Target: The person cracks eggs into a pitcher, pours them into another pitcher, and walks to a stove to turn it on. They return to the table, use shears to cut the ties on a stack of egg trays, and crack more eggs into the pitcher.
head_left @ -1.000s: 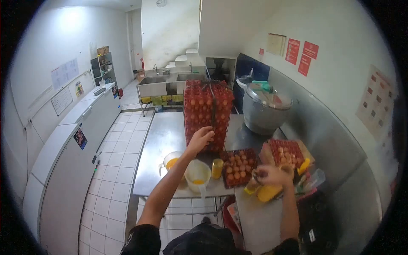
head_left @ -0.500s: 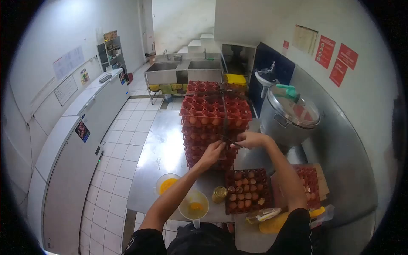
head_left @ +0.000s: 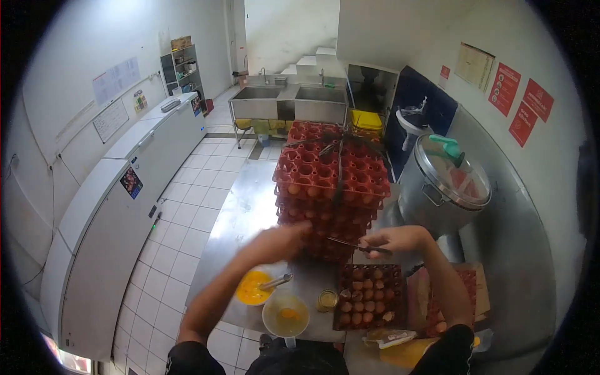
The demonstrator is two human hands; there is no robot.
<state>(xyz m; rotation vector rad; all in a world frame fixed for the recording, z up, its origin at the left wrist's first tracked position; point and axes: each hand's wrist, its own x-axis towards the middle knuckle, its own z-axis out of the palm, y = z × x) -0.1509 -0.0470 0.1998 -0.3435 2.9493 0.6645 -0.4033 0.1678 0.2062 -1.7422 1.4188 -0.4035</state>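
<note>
A tall stack of red egg trays (head_left: 331,165), with eggs showing between the layers, stands before me on the steel table. Dark strapping (head_left: 340,172) is tied over its top and runs down the near side. My right hand (head_left: 394,239) is closed around the dark handle of a small knife (head_left: 344,242), its blade pointing left across the front of the stack. Smeared by motion, my left hand (head_left: 278,242) is at the stack's lower left; its fingers cannot be made out.
Near me are a bowl of yolks (head_left: 253,294) with a metal utensil, a jug with egg (head_left: 290,312), a small jar (head_left: 327,300) and a tray of eggshells (head_left: 369,294). A large lidded pot (head_left: 437,187) stands right; sinks (head_left: 256,107) are behind.
My hands have come apart and down from the strapping, the left one moving left. The knife stays in my right hand. The view has shifted, and the yolk bowl's metal utensil now shows.
</note>
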